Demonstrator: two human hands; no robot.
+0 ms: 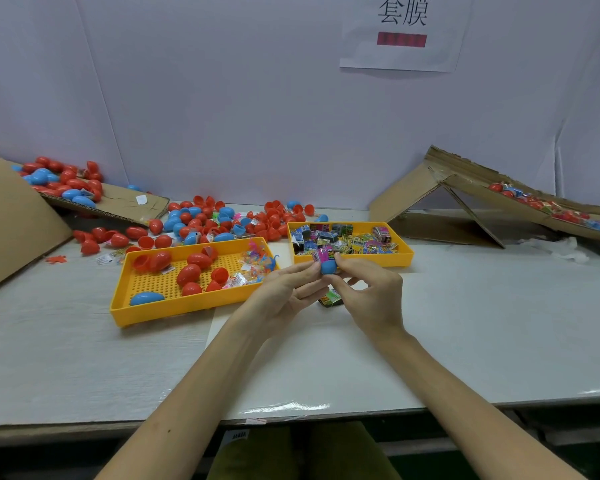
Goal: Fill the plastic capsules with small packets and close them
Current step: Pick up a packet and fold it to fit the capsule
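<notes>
Both hands meet in mid-frame, just above the surface (pixel 84 358) and in front of the right-hand tray.

- Left hand (pixel 284 289): palm turned up, fingertips curled in to pinch a blue capsule (pixel 328 266) from its left side.
- Right hand (pixel 368 292): thumb and forefinger pinch the same capsule from the right, and the other fingers are loosely bent below.
- A printed packet (pixel 318 255) shows at the capsule's top edge (how far in it sits cannot be told).
- A loose packet (pixel 330 299) lies on the surface directly under the hands.

Surroundings:
- Right yellow tray (pixel 404 258) holds a heap of small packets (pixel 343 239) in mixed colours.
- Left yellow tray (pixel 174 306) has a perforated floor. It holds several red capsule pieces, one blue one at the near left corner, and clear bags of small toys at its right end.
- A pile of red and blue capsules (pixel 222 220) is spread along the back of the surface, behind both trays.
- Left cardboard sheet (pixel 118 202) carries more capsules.
- A folded cardboard ramp (pixel 413 192) stands at the right, with filled items lying along its slope.
- A paper sign (pixel 402 29) is stuck to the back wall.
</notes>
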